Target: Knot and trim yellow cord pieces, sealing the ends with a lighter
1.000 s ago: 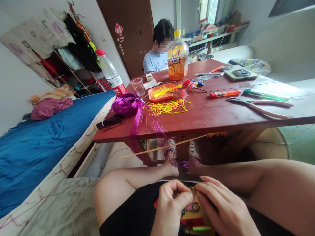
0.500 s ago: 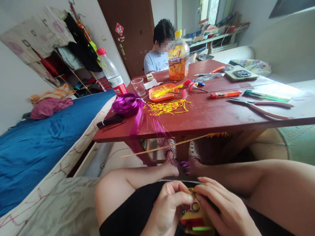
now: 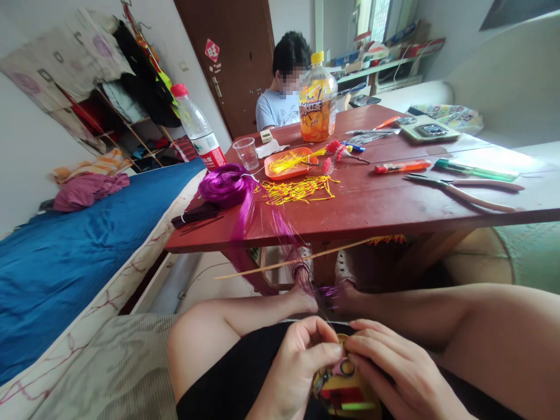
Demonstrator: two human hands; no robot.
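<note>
Over my lap, my left hand (image 3: 304, 359) is closed in a pinch, thumb against forefinger. Fingertips of my right hand (image 3: 394, 364) meet it from the other side, also pressed together. Whatever lies between them is too small and hidden to name. A fine strand seems to run up from the fingertips. Below them, a yellow tray (image 3: 361, 385) rests on my lap, partly covered by the hands. In it are scissors (image 3: 347, 367) with ring handles and a bright yellow-green strip (image 3: 357, 406). A bundle of purple thread (image 3: 225, 185) lies on the table, its loose ends hanging over the edge.
On the red table (image 3: 371, 201) are yellow stems (image 3: 301, 191), an orange tray (image 3: 284, 172), pliers (image 3: 464, 189), a red-capped bottle (image 3: 199, 131) and a tea bottle (image 3: 318, 99). A thin stick (image 3: 280, 263) juts below the edge. Another person (image 3: 280, 108) sits opposite.
My hands have shifted very slightly, with the fingertips still together. More of the dark things at the tray's left side shows. The table items have not moved.
</note>
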